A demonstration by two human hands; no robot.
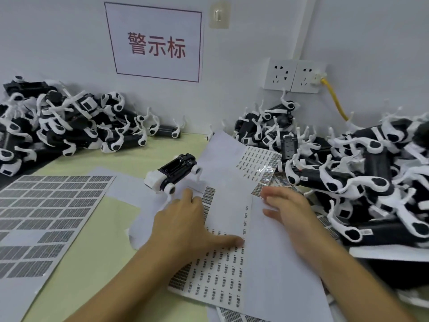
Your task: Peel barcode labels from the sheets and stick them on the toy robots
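Hands spread flat: left hand (188, 219) and right hand (287, 210) press white paper barcode label sheets (222, 270) beside one black-and-white toy robot (173, 174).

We see our left hand (185, 219) lying flat on a label sheet (218, 273), thumb stretched toward a blank sheet (274, 263) overlapping it. Our right hand (290, 210), blurred, rests on that blank sheet with fingers straight. Just behind the left hand one robot (173, 174) lies alone; robot piles (60, 124) sit far left and right of it, against the wall (255, 31)
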